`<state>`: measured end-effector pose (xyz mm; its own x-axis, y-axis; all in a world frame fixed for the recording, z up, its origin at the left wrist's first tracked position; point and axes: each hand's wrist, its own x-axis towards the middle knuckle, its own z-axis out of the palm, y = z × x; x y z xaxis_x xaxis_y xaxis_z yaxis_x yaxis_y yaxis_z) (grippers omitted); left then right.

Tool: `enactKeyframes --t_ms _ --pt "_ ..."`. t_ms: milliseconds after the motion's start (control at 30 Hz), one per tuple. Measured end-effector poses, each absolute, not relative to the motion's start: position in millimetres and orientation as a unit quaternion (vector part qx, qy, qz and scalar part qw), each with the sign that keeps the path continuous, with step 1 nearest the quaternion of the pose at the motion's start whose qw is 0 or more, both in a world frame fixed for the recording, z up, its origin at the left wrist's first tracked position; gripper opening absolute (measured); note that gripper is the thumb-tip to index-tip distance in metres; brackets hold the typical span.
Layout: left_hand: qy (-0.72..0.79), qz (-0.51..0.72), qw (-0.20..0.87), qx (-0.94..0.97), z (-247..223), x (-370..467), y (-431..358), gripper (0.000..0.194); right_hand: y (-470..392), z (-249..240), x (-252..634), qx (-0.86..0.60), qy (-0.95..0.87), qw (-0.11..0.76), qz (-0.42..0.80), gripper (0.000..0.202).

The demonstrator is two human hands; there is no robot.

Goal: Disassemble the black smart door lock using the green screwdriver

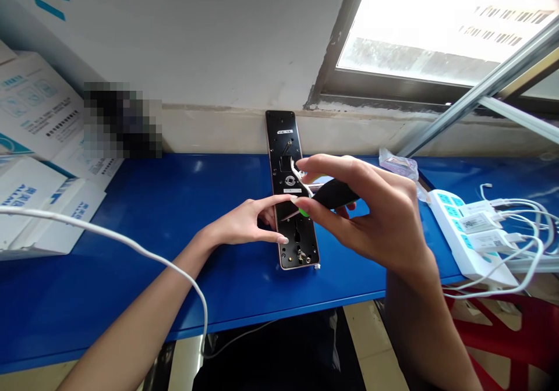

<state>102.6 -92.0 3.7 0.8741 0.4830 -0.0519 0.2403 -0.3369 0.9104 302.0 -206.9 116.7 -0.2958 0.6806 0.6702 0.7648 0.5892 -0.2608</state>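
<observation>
A long black panel (pixel 283 124) with small holes, metal posts and white labels lies on the blue table, its far end by the wall. My left hand (pixel 244 222) grips it from the left side, thumb and a finger over its face. Above its right edge, my right hand (pixel 375 205) is closed around a black-handled tool (pixel 334 194) with a green part near its front. A thin shaft seems to reach from there toward the panel's face. Beside my right fingertips a white cable (pixel 295 170) runs from the panel's middle opening.
White boxes (pixel 39 205) are stacked at the left. On the right, a white power strip (pixel 454 228) holds several plugs with cables, near a clear plastic bag (pixel 397 164). A long white cable (pixel 131 242) crosses over my left forearm. A red stool (pixel 515 327) stands lower right.
</observation>
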Motion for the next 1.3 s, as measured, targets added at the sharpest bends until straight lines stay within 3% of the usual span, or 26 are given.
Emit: enactKeyframes --t_ms 233,500,767,1000,1300 --pt "0.225 0.115 0.527 0.811 3.3 102.7 -91.9 0.088 -211.2 118.8 300.4 -0.447 -0.804 0.391 -0.022 0.06" --pt "0.217 0.114 0.523 0.816 5.4 102.7 -92.5 0.087 -206.9 119.8 299.9 -0.449 -0.806 0.384 -0.049 0.035" --pt "0.217 0.108 0.534 0.81 4.2 101.2 -92.5 0.087 -209.6 120.6 297.4 -0.443 -0.804 0.396 -0.016 0.054" --pt "0.223 0.109 0.531 0.81 6.2 102.8 -93.1 0.089 -204.8 119.4 298.0 -0.464 -0.797 0.382 -0.063 0.03" --pt "0.224 0.104 0.534 0.809 6.8 101.7 -93.2 0.088 -207.4 118.7 295.7 -0.459 -0.792 0.401 -0.028 0.049"
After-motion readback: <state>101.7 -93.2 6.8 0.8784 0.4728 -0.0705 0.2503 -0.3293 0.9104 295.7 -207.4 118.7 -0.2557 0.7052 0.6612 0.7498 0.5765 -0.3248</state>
